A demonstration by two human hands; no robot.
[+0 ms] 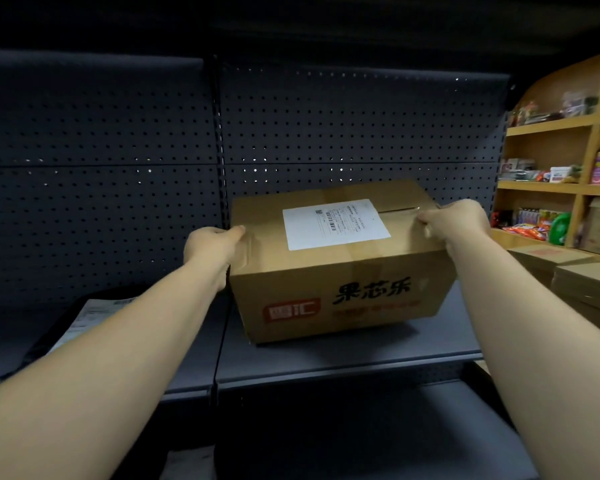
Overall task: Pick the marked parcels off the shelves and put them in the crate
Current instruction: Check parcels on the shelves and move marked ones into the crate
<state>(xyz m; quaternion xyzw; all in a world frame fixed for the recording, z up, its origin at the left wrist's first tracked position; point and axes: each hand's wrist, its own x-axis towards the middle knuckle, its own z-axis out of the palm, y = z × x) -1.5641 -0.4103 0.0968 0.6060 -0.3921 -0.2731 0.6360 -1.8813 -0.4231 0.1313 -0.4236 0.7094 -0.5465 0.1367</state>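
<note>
A brown cardboard parcel [340,271] with a white shipping label on its top and black and red print on its front stands on the dark metal shelf [326,356]. My left hand [210,245] grips the parcel's upper left edge, thumb on top. At the upper right edge, my right hand [459,221] holds the parcel with fingers curled over the top. Both arms reach forward from the bottom corners. A dark bag parcel [59,332] with a white label lies on the shelf to the left, partly hidden by my left forearm. No crate is in view.
A dark pegboard back panel [118,168] rises behind the shelf. A lower dark shelf [361,427] lies beneath. At the right stand wooden shelves [555,185] with colourful goods, and flat cardboard boxes [586,282] are stacked below them.
</note>
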